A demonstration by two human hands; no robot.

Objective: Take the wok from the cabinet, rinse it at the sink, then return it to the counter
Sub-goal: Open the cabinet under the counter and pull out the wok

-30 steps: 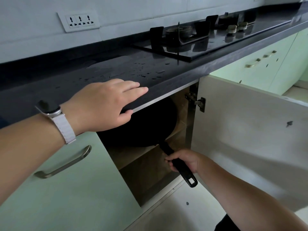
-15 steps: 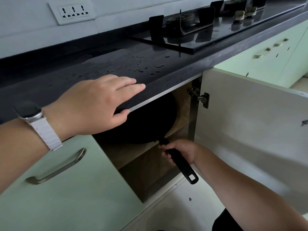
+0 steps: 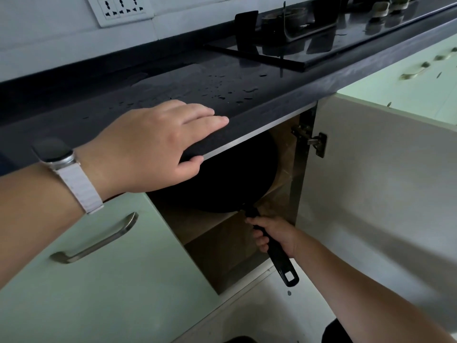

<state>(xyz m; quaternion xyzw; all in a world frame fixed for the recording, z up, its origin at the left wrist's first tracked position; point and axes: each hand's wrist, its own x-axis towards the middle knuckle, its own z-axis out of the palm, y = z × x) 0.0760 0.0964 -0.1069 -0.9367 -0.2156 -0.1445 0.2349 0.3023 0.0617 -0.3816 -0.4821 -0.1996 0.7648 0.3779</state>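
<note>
Left hand (image 3: 148,147) rests flat on the counter (image 3: 284,95) edge; right hand (image 3: 274,236) grips the wok (image 3: 230,179) handle.

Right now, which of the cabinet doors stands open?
The door right of the wok, swung out with its pale inner face and hinge showing. The green door with the bar handle and the green fronts farther right are shut.

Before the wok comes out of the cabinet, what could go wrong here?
1. The wok sits close under the counter edge; raised too early, its rim may hit the edge or the left hand.
2. Only the right hand holds it, by the handle; the pan may tip.
3. The hinge and open door are near; a swing right may strike them.
</note>
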